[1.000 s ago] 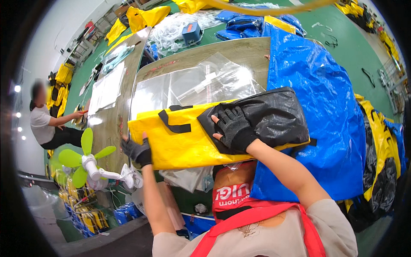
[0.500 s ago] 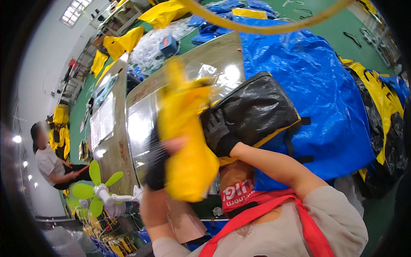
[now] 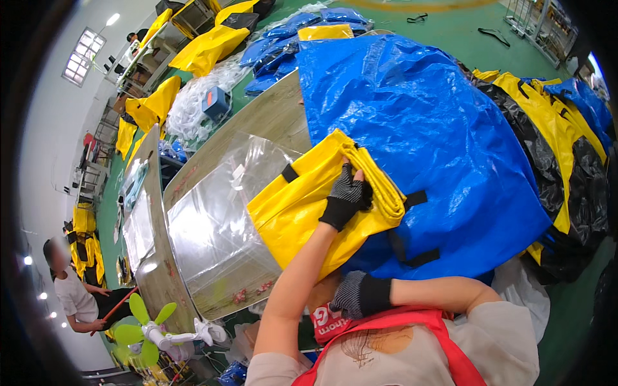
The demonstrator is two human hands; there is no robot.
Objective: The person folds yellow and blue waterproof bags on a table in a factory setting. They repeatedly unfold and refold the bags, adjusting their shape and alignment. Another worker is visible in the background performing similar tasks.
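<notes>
On the table [image 3: 273,112]: yellow bag [image 3: 290,212], folded, lying askew; left part over clear plastic [image 3: 212,225], right part over blue sheet [image 3: 438,128].
Bag detail: thick folded layers along its right edge; black tab [image 3: 290,172] near upper left edge.
Left hand [image 3: 346,196]: black fingerless glove, on top of bag by the folded layers; bare fingertips touching yellow; can't tell if pinching or only pressing.
Right hand [image 3: 360,294]: same kind of glove, drawn close to chest, just below bag; fingers bent, tips hidden, can't tell if clamped on anything.
Straps: two black ones [image 3: 423,258] against the blue, right of bag.
Wearer: red apron [image 3: 457,347], pale top.
Lower left: fan [image 3: 151,331], green blades, beside table.
Far left: another person [image 3: 74,296], white top, holding red stick [image 3: 116,312].
Beyond table: blue box [image 3: 215,101] by white plastic heap [image 3: 193,116].
Right side: yellow-and-black pile [image 3: 560,148].
</notes>
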